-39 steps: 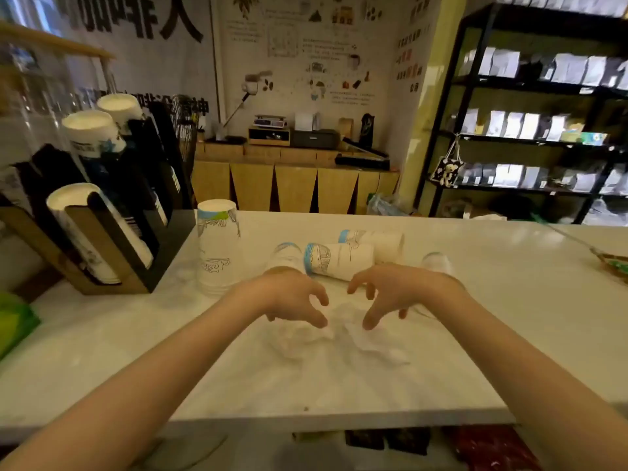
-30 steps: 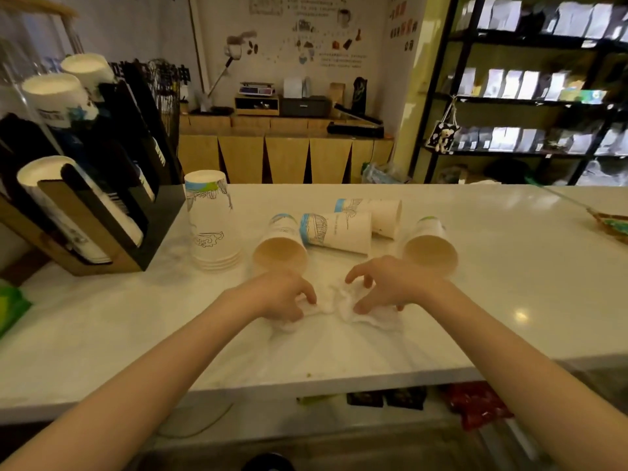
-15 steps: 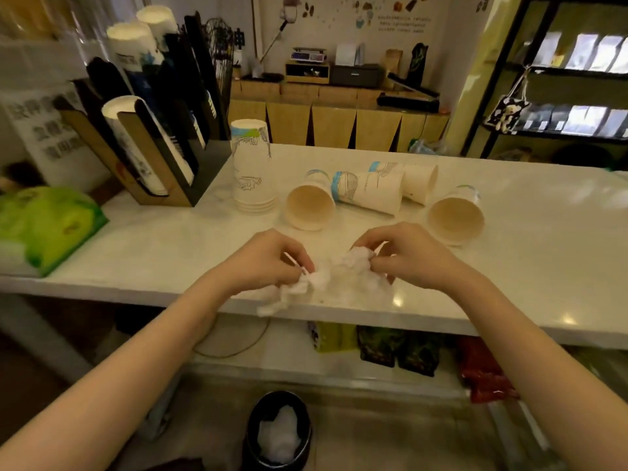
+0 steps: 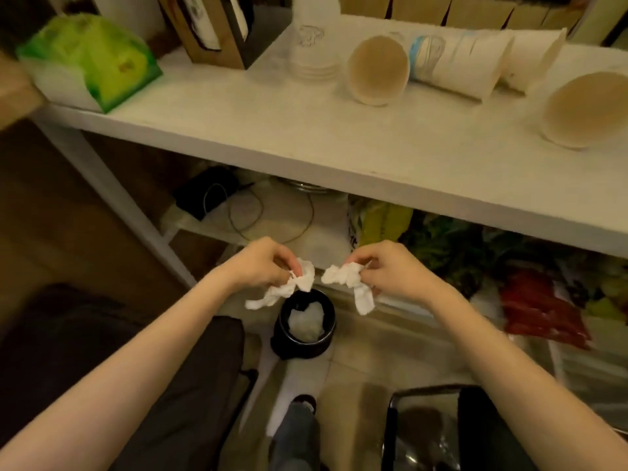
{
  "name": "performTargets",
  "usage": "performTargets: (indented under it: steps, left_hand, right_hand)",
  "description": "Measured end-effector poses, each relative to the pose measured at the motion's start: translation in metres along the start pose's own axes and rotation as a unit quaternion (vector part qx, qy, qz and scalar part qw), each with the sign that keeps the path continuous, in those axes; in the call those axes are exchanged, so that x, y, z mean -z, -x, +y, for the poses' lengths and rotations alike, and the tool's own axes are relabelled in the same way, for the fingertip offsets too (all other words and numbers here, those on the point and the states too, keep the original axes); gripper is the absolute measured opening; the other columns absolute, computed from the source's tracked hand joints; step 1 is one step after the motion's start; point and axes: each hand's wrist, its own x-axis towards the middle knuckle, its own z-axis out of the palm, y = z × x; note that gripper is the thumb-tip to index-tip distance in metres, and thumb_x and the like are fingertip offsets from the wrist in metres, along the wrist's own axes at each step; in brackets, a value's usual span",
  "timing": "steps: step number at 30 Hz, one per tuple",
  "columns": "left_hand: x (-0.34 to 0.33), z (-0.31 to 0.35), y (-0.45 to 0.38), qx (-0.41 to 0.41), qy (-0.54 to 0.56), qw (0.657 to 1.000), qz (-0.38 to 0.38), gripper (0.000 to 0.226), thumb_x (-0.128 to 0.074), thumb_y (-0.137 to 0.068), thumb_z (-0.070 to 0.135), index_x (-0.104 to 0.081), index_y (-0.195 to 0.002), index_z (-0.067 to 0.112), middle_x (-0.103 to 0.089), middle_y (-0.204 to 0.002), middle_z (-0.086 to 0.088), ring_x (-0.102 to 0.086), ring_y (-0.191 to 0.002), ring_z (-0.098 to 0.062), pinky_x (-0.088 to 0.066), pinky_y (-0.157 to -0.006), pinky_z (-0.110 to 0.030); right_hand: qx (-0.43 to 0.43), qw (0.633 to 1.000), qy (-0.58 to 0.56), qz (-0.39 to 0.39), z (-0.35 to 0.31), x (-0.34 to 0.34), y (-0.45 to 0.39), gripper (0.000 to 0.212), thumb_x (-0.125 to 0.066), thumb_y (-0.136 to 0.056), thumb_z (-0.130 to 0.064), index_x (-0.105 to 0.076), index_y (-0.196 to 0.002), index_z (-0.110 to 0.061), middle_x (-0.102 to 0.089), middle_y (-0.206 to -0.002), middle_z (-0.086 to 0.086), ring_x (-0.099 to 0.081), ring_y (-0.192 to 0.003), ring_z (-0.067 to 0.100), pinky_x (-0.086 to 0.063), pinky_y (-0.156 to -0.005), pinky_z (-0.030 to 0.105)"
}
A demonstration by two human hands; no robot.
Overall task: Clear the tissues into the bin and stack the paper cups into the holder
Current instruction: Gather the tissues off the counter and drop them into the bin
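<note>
My left hand (image 4: 263,266) pinches a crumpled white tissue (image 4: 289,288) and my right hand (image 4: 387,268) pinches another white tissue (image 4: 353,283). Both hang below the counter edge, just above a small black bin (image 4: 283,338) on the floor that holds white tissue. On the white counter (image 4: 272,130) several paper cups lie on their sides: one with its mouth toward me (image 4: 377,69), a nested pair (image 4: 455,68), and one at the right (image 4: 584,108). An upright stack of cups (image 4: 314,45) stands next to the black and brown cup holder (image 4: 217,32).
A green tissue pack (image 4: 91,66) lies at the counter's left end. Under the counter a shelf holds a black box with cables (image 4: 210,195) and coloured packets (image 4: 543,307). A dark chair seat (image 4: 190,385) is at lower left, a black frame (image 4: 441,430) at lower right.
Both hands gathered the tissues on the counter, lifted them off its front edge and lowered them over the bin. The view tilted down toward the floor.
</note>
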Motion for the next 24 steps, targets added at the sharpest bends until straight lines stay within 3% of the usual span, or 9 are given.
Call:
performTargets:
  steps: [3, 5, 8, 12, 14, 17, 20, 24]
  left_hand:
    - [-0.039, -0.042, -0.027, 0.029, 0.046, 0.997, 0.053, 0.019, -0.059, -0.076, 0.0, -0.072, -0.084, 0.012, -0.059, -0.062, 0.008, -0.053, -0.048, 0.006, -0.038, -0.046, -0.006]
    - [-0.07, -0.075, -0.051, 0.054, 0.073, 0.993, 0.071, 0.018, -0.06, -0.077, 0.002, -0.072, -0.085, 0.012, -0.062, -0.067, 0.004, -0.054, -0.05, 0.006, -0.039, -0.047, -0.003]
    - [-0.117, -0.132, -0.09, 0.096, 0.11, 0.986, 0.086, 0.024, -0.056, -0.078, -0.003, -0.072, -0.076, 0.015, -0.067, -0.071, -0.009, -0.054, -0.047, 0.001, -0.046, -0.055, -0.016]
    - [-0.178, -0.201, -0.141, 0.15, 0.166, 0.967, 0.124, 0.026, -0.051, -0.079, -0.008, -0.07, -0.079, 0.01, -0.064, -0.08, -0.013, -0.063, -0.07, -0.031, -0.05, -0.059, -0.029]
    - [-0.206, -0.233, -0.17, 0.157, 0.188, 0.961, 0.132, 0.031, -0.051, -0.081, -0.007, -0.066, -0.071, 0.018, -0.065, -0.093, -0.021, -0.063, -0.09, -0.04, -0.054, -0.071, -0.039]
    - [-0.243, -0.27, -0.208, 0.176, 0.182, 0.956, 0.146, 0.022, -0.051, -0.084, -0.001, -0.069, -0.089, 0.009, -0.065, -0.107, -0.017, -0.061, -0.101, -0.031, -0.05, -0.089, -0.038]
    - [-0.277, -0.306, -0.243, 0.169, 0.183, 0.96, 0.13, 0.024, -0.052, -0.085, 0.003, -0.065, -0.105, 0.005, -0.064, -0.114, -0.016, -0.059, -0.106, -0.028, -0.045, -0.088, -0.031]
    - [-0.309, -0.346, -0.273, 0.162, 0.183, 0.966, 0.089, 0.032, -0.052, -0.085, 0.0, -0.056, -0.117, 0.003, -0.055, -0.126, -0.018, -0.05, -0.118, -0.03, -0.037, -0.09, -0.023]
  right_hand:
    - [-0.033, 0.996, -0.08, 0.033, 0.047, -0.053, -0.029, 0.032, -0.05, -0.08, 0.008, -0.069, -0.096, -0.012, -0.07, -0.091, 0.01, -0.067, -0.077, 0.027, -0.058, -0.065, 0.038]
    - [-0.063, 0.988, -0.127, 0.066, 0.085, -0.095, -0.05, 0.033, -0.048, -0.08, 0.012, -0.068, -0.098, -0.008, -0.069, -0.092, 0.01, -0.067, -0.081, 0.03, -0.056, -0.069, 0.043]
    - [-0.083, 0.983, -0.138, 0.087, 0.144, -0.158, -0.08, 0.032, -0.048, -0.081, 0.013, -0.067, -0.102, -0.001, -0.069, -0.103, 0.015, -0.063, -0.093, 0.028, -0.051, -0.082, 0.042]
    - [-0.106, 0.984, -0.123, 0.068, 0.215, -0.226, -0.121, 0.026, -0.054, -0.085, 0.001, -0.063, -0.109, -0.002, -0.067, -0.109, 0.019, -0.062, -0.094, 0.025, -0.051, -0.083, 0.04]
    - [-0.119, 0.982, -0.121, 0.079, 0.25, -0.252, -0.144, 0.023, -0.055, -0.086, -0.002, -0.063, -0.108, -0.004, -0.068, -0.107, 0.017, -0.063, -0.093, 0.025, -0.049, -0.081, 0.034]
    - [-0.139, 0.981, -0.105, 0.083, 0.292, -0.286, -0.174, 0.022, -0.053, -0.087, -0.004, -0.063, -0.107, -0.005, -0.067, -0.106, 0.016, -0.063, -0.094, 0.028, -0.049, -0.08, 0.032]
    - [-0.153, 0.981, -0.087, 0.076, 0.331, -0.319, -0.202, 0.023, -0.049, -0.09, -0.007, -0.063, -0.108, -0.004, -0.064, -0.109, 0.018, -0.061, -0.096, 0.03, -0.041, -0.074, 0.024]
    - [-0.171, 0.979, -0.102, 0.05, 0.363, -0.354, -0.231, 0.025, -0.047, -0.092, -0.008, -0.058, -0.114, -0.004, -0.059, -0.118, 0.018, -0.058, -0.105, 0.032, -0.042, -0.081, 0.025]
